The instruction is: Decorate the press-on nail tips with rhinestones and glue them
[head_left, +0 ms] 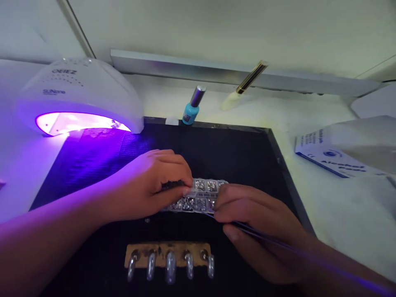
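Note:
A clear compartment case (201, 203) of glittering rhinestones lies on the black mat, partly covered by my hands. My left hand (167, 175) is closed over its left side, thumb and forefinger pinching at one of the small lids. My right hand (256, 222) is at the case's right end, with a long thin dark stick tool (272, 240) between its fingers. The tool's tip is hard to make out near the case's lower edge. Nearer to me, several shiny press-on nail tips (170, 268) stand on a tan holder strip (163, 248).
A white nail lamp (83, 88) glows purple at the back left. Along the mat's (229, 148) far edge are a blue polish bottle (190, 112) and a gold-capped bottle (247, 84). An alcohol pads box (334, 159) lies at the right.

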A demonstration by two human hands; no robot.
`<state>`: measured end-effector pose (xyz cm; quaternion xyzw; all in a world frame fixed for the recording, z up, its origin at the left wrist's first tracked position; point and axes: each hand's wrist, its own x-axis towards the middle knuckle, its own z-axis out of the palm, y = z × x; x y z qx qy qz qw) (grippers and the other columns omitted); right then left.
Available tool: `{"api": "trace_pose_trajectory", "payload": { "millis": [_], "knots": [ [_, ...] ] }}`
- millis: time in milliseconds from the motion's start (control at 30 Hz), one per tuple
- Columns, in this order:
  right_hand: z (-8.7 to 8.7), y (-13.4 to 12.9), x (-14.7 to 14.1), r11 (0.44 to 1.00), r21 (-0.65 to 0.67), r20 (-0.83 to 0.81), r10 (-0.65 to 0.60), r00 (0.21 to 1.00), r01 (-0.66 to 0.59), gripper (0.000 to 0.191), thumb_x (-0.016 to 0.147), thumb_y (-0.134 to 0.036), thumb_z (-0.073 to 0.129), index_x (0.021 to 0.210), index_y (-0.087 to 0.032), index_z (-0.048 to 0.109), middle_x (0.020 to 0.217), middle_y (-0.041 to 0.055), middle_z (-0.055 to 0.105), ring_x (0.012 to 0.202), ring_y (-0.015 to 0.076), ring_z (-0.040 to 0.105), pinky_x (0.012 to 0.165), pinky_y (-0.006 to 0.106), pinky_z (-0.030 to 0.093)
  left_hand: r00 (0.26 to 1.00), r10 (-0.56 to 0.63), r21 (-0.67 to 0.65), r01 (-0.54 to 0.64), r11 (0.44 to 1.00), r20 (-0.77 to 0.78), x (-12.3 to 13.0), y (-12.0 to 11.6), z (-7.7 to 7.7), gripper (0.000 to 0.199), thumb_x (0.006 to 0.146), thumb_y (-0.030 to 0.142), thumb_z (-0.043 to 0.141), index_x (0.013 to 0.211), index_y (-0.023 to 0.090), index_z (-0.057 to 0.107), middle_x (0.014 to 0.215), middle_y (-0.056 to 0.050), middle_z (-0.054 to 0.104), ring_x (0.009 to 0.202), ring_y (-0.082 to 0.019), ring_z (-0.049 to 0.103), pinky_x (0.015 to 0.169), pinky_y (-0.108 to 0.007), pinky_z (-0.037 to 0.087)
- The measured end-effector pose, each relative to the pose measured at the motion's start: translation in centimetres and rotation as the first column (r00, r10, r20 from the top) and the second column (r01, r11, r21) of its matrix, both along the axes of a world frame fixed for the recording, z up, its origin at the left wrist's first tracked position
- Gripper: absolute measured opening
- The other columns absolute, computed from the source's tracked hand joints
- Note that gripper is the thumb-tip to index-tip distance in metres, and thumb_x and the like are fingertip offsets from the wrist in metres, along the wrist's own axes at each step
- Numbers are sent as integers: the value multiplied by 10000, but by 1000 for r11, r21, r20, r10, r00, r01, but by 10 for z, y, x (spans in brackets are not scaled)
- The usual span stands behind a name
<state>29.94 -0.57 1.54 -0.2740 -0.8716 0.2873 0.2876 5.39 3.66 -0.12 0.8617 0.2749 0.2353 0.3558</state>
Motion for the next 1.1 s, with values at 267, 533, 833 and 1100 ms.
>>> {"api": "trace_pose_trajectory", "payload": {
  "millis": [267,533,833,1100],
  "knots": [
    [-4,1,-7,999,46,0,-18,1000,18,196,904,-124,524,1048,-257,539,774,53,683,705,201,679,598,330,547,1000,22,13,-22,1000,3,0,-3,1,149,984,210,533,942,197,675,960,-11,714,883,-159,638,815,-328,467],
    [-1,-10,-3,997,-11,90,-75,993,77,118,938,-153,542,996,-255,553,807,46,702,711,173,673,655,296,587,1000,1,37,0,999,-25,0,-1,5,150,982,204,532,947,187,678,952,-4,723,876,-150,647,795,-321,492],
    [3,-7,-3,995,-14,97,-100,990,102,118,926,-160,559,1003,-247,581,788,39,699,729,191,700,655,318,593,999,4,44,-2,999,-44,0,-1,6,168,982,205,513,939,204,676,963,-34,729,877,-176,662,794,-337,521],
    [1,-6,-5,997,-15,104,-77,992,79,129,939,-147,531,1005,-255,556,802,49,703,723,193,694,643,327,590,999,1,37,0,999,-35,0,-1,6,157,982,206,525,949,200,678,962,-10,725,881,-155,652,799,-326,519]
  ]
}}
